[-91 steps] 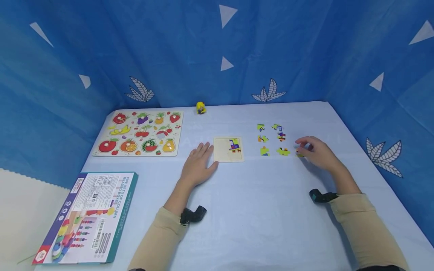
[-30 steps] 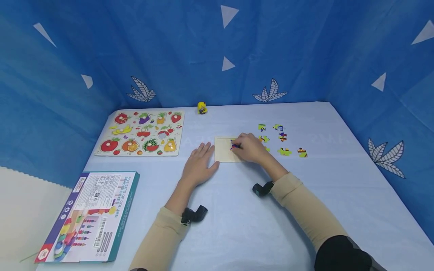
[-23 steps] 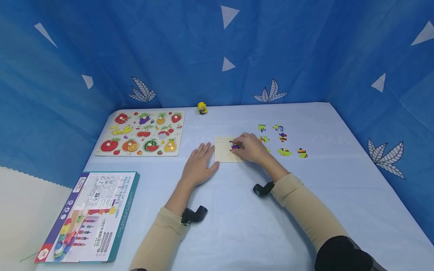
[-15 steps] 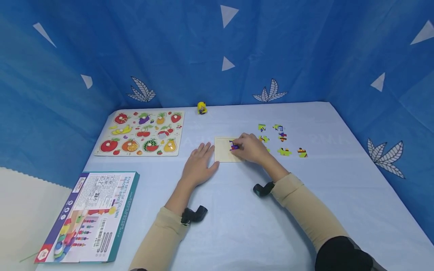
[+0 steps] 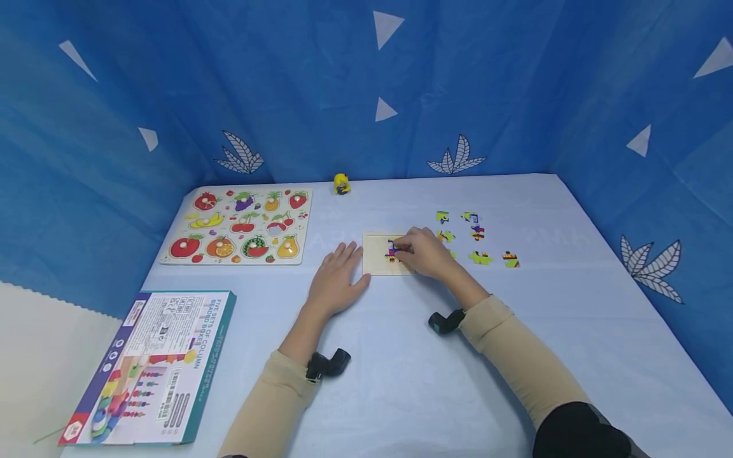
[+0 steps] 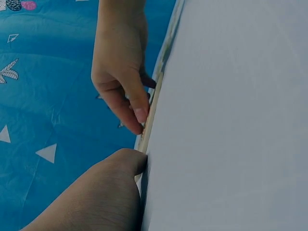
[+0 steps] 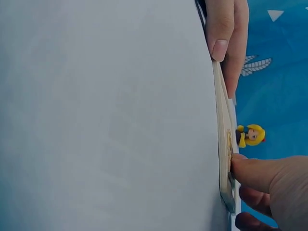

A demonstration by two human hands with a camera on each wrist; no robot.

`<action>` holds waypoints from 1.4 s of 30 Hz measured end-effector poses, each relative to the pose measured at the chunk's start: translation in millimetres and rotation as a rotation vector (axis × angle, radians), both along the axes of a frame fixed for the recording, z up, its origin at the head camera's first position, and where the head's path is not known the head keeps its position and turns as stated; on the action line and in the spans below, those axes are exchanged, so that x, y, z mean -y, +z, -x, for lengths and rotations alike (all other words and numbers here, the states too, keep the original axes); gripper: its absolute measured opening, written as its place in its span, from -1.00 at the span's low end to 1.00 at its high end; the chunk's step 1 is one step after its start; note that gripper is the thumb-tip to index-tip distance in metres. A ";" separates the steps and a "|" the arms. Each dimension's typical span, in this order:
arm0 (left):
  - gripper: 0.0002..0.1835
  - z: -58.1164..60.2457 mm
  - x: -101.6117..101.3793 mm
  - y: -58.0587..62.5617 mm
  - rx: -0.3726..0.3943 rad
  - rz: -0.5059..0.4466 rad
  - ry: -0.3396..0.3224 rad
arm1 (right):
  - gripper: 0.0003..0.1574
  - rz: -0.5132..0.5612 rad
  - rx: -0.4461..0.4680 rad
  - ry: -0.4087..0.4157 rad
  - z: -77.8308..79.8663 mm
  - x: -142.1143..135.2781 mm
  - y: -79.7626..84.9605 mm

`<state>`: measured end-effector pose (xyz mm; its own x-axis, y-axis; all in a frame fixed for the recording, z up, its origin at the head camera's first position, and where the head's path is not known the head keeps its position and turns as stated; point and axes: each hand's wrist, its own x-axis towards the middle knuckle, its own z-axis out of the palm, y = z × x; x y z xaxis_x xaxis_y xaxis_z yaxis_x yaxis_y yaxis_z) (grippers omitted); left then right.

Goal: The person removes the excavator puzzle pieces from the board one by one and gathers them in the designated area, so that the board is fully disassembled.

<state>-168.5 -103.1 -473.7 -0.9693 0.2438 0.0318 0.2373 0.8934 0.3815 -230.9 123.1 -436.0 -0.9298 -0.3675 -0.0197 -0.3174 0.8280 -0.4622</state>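
Note:
A small square wooden puzzle board (image 5: 375,264) lies in the middle of the table. My left hand (image 5: 334,283) rests flat at its left side, fingers straight and touching the edge. My right hand (image 5: 428,252) reaches over the board's right side, thumb and fingertips pinching a purple and red puzzle piece (image 5: 392,249). That hand hides much of the piece and the board's right part. In the right wrist view my right hand (image 7: 274,185) has its thumb at the top of the board (image 7: 220,130), while my left hand (image 7: 224,38) touches the far end.
Several loose puzzle pieces (image 5: 480,257) lie right of the board, one (image 5: 511,259) set apart. A fruit peg puzzle (image 5: 236,222) is at the back left, a boxed set (image 5: 149,369) at the front left. A yellow-haired figurine (image 5: 341,184) stands near the blue curtain (image 5: 321,95).
From beside the far-right loose piece, my right hand has moved left onto the board, leaving that piece on the table. The purple pieces on the board have shifted slightly. My left hand stays put.

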 end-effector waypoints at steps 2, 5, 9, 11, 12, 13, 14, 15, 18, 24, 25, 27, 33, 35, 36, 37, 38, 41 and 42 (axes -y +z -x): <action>-0.23 -0.2 0.0 0.0 -0.001 0.001 0.000 | -0.58 -0.004 -0.006 0.004 0.1 -0.5 0.1; -0.23 -0.6 0.0 0.1 0.002 -0.002 0.001 | -0.53 -0.019 -0.014 0.012 0.0 -1.2 0.8; -0.23 -0.9 -0.2 0.0 0.000 -0.008 0.001 | -0.37 -0.055 -0.003 0.030 0.1 -2.0 1.6; -0.23 -0.9 -0.4 -0.3 -0.004 -0.008 -0.001 | -0.29 -0.071 0.007 0.039 0.2 -2.5 2.1; -0.23 -0.8 -0.6 -0.4 -0.006 -0.006 -0.002 | -0.27 -0.078 0.011 0.045 0.3 -2.6 2.5; -0.23 -0.9 -0.6 -0.5 -0.009 -0.005 -0.002 | -0.26 -0.082 0.015 0.051 0.3 -2.7 3.0; -0.23 -0.8 -0.8 -0.5 -0.009 -0.004 -0.002 | -0.26 -0.088 0.018 0.056 0.3 -2.7 3.6; -0.23 -0.8 -0.8 -0.4 -0.010 -0.003 -0.003 | -0.26 -0.095 0.018 0.063 0.3 -2.7 4.2; -0.23 -0.7 -0.9 0.3 -0.009 -0.001 -0.001 | -0.28 -0.118 0.011 0.091 0.0 -2.5 6.1; -0.23 -0.3 -0.9 1.0 0.003 0.011 0.001 | -0.30 -0.151 -0.007 0.115 1.1 -1.8 5.8; -0.23 -0.3 -0.9 1.0 0.006 0.012 0.002 | -0.31 -0.152 -0.003 0.112 1.3 -1.8 5.5; -0.24 -0.5 -0.8 0.6 0.008 0.008 0.002 | -0.31 -0.149 0.003 0.109 1.8 -2.3 4.6; -0.24 -1.3 -1.2 -0.9 0.008 -0.002 -0.001 | -0.26 -0.125 0.063 0.111 2.2 -6.5 4.6; -0.24 -1.3 -1.3 -0.6 0.013 -0.004 0.003 | -0.26 -0.137 0.072 0.122 2.0 -6.9 6.1; -0.24 -1.3 -1.3 -0.2 0.014 -0.006 0.003 | -0.26 -0.157 0.065 0.133 2.0 -6.5 7.0; -0.24 -1.3 -1.3 0.1 0.016 -0.008 0.004 | -0.28 -0.181 0.051 0.150 1.9 -5.8 8.1; -0.24 -1.2 -1.4 0.5 0.018 -0.007 0.006 | -0.29 -0.203 0.037 0.168 1.6 -4.8 9.3; -0.24 -0.8 -1.3 1.4 0.019 -0.005 0.008 | -0.30 -0.284 -0.005 0.217 0.5 -1.4 12.6; -0.24 -0.9 -1.3 1.7 0.019 -0.004 0.009 | -0.30 -0.312 -0.016 0.229 0.1 -0.4 13.3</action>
<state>-167.6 -101.8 -472.1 -0.9718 0.2354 0.0147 0.2224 0.8937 0.3896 -231.0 123.5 -422.6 -0.8254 -0.5443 -0.1496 -0.5157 0.8349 -0.1925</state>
